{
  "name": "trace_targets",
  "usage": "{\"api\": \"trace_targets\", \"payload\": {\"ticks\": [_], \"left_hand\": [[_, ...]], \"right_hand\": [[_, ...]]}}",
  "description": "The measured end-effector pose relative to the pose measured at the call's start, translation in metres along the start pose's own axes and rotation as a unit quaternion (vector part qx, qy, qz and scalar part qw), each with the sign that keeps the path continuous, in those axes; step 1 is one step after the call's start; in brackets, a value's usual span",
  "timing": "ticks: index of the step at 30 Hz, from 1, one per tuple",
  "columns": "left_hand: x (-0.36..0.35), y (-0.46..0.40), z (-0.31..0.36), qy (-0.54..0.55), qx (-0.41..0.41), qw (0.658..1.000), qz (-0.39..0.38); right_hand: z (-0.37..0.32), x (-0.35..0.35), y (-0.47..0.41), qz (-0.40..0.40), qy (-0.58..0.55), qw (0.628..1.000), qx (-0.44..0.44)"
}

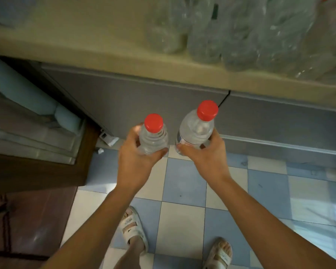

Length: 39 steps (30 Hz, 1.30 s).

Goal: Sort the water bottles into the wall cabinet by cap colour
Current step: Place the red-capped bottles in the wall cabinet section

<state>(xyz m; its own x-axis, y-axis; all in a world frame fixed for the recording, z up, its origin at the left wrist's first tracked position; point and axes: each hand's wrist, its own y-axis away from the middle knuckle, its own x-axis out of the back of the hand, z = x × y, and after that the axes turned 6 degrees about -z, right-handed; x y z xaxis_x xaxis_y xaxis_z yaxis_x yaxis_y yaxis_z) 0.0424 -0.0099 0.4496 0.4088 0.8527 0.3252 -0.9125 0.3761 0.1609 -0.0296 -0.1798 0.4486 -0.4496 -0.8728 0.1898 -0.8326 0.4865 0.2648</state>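
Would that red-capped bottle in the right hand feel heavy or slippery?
The bottle looks full of clear water, so probably heavy for its size. The right hand wraps fingers around smooth plastic, so possibly slippery. Tall and narrow, likely tippy.

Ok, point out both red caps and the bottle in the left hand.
Left bottle's red cap [153,122], head view, centre of cap top.
Right bottle's red cap [207,110], head view, centre of cap top.
Left-hand bottle [153,141], head view, ribbed shoulder.
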Motion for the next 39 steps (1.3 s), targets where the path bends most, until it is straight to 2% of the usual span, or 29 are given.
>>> {"api": "trace_targets", "payload": {"ticks": [3, 8, 14, 21, 26, 33, 39], "left_hand": [[0.063, -0.001, 0.079, 0.01, -0.027, 0.999, -0.018], [0.147, -0.007, 0.2, 0.02, -0.104, 0.992, -0.067], [0.218, -0.043, 0.33, 0.038, -0.217, 0.973, -0.067], [0.262, -0.085, 0.472, 0.086, -0.32, 0.944, 0.003], [0.281, -0.117, 0.564, 0.103, -0.382, 0.918, 0.039], [0.3, -0.16, 0.686, 0.129, -0.424, 0.892, 0.085], [0.312, -0.194, 0.772, 0.156, -0.428, 0.887, 0.079]], "right_hand": [[-0.096, -0.013, 0.025, 0.001, -0.01, 1.0, 0.023], [-0.231, -0.026, 0.064, 0.059, -0.042, 0.995, 0.075], [-0.374, -0.026, 0.064, 0.104, -0.051, 0.978, 0.171], [-0.529, -0.003, 0.03, 0.113, -0.02, 0.95, 0.29], [-0.623, 0.025, -0.001, 0.11, -0.047, 0.917, 0.38], [-0.753, 0.078, -0.047, 0.117, -0.073, 0.875, 0.463], [-0.844, 0.112, -0.082, 0.161, -0.043, 0.854, 0.494]]}}
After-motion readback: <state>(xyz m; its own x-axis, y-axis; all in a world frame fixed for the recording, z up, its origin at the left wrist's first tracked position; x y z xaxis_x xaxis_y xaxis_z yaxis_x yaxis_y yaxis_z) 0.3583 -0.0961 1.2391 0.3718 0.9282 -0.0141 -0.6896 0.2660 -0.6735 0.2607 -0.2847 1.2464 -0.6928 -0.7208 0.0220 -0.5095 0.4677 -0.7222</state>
